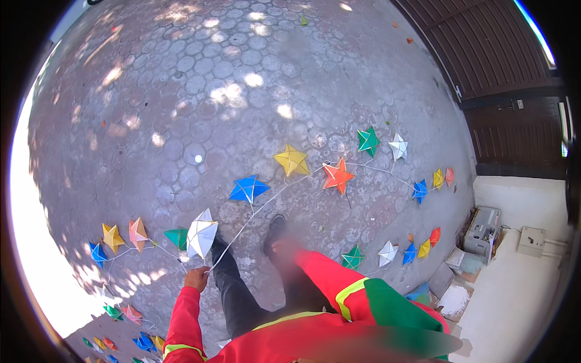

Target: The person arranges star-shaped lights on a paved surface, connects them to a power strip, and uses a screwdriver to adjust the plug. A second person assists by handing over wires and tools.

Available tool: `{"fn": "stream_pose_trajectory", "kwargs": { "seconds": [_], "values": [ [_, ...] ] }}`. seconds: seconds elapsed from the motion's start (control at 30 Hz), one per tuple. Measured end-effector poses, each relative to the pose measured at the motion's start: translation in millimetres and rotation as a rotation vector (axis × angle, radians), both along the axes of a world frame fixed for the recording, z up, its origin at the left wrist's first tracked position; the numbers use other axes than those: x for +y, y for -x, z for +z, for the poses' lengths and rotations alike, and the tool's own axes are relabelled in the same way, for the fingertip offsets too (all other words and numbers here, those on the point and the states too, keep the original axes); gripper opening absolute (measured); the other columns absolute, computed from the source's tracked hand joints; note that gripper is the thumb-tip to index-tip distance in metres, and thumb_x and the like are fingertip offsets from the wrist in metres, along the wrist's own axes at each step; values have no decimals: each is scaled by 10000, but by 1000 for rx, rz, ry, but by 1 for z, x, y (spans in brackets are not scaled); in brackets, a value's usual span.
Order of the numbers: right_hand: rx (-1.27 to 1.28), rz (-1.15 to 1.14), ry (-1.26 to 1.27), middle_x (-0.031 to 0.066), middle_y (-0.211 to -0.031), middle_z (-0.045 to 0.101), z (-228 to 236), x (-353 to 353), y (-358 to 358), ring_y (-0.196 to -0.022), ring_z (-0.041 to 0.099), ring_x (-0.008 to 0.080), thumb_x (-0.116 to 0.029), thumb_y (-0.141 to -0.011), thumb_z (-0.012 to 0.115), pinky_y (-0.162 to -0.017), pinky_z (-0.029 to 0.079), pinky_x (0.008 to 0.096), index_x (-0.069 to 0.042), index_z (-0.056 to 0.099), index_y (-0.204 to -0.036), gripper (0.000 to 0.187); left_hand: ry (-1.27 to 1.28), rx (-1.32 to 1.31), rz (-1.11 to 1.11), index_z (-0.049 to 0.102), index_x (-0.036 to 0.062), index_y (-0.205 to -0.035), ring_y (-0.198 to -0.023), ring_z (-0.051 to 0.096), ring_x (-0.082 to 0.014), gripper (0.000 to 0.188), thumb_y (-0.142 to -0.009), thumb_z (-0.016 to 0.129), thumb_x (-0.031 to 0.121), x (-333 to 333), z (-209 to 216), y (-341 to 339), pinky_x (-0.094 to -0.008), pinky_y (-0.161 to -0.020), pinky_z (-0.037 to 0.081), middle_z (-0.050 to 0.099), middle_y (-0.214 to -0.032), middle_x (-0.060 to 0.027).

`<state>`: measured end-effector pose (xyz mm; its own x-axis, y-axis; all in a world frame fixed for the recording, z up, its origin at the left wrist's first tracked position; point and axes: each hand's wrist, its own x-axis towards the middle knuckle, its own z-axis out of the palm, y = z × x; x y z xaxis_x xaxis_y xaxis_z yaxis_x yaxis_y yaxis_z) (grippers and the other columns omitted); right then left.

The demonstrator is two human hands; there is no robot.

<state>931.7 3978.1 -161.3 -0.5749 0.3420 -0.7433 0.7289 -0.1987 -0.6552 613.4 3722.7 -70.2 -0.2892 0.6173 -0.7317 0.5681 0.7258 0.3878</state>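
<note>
My left hand [196,278] is closed around a white cord [243,225] strung with paper stars. Just above that hand hangs a white star [201,234], with a green star [176,238] partly behind it. Farther along the cord come a blue star [249,189], a yellow star [292,160] and an orange-red star [337,176]. To the left of the hand the string carries a pink star [138,233] and a yellow-orange star [112,237]. My right hand [285,249] is low in front of my leg, its fingers smeared by blur; what it holds, if anything, cannot be made out.
More stars, among them a green one [353,258], curve along the right and lower left. A grey boxy device [482,231] stands by the pale wall [499,302], below a brown slatted gate [496,54]. Hexagonal paving [200,121] spreads ahead.
</note>
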Motion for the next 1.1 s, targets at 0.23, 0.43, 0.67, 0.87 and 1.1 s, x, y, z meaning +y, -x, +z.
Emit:
{"fn": "stream_pose_trajectory", "kwargs": {
  "seconds": [0.23,0.43,0.67,0.87,1.1],
  "values": [
    [-144,-197,110,29,-894,660,51,8,-96,-725,620,120,-242,-871,651,-607,480,284,-74,619,-1138,318,-75,49,-108,687,191,-1084,-881,652,-365,253,-863,609,288,-31,73,-61,-468,-804,510,690,-896,-167],
    [-164,-397,66,35,-883,654,68,-111,-174,-721,632,115,-215,-885,627,-540,478,272,-80,611,-1163,310,-138,-100,-209,669,162,-1108,-890,651,-362,279,-868,570,266,-104,98,-118,-476,-779,505,689,-939,-161],
    [-168,-440,92,78,-939,644,112,-264,-238,-759,652,156,-175,-902,581,-542,507,277,-69,555,-1202,319,-287,-303,-264,681,132,-1080,-919,647,-341,289,-821,580,212,-178,125,-202,-452,-789,487,685,-956,-158],
    [-137,-322,111,57,-1001,638,158,-307,-240,-808,648,157,-235,-919,564,-587,509,280,-93,518,-1218,334,-356,-473,-311,685,130,-1063,-921,649,-330,277,-813,593,210,-185,130,-289,-452,-788,486,689,-968,-140],
    [-96,-749,547,38,-1079,614,168,-325,-229,-952,607,171,-471,-959,493,-762,498,338,-123,522,-1228,441,-415,-382,-304,693,128,-1053,-914,649,-347,287,-794,588,195,-176,90,-359,-468,-777,485,689,-964,-151]
  ]
}}
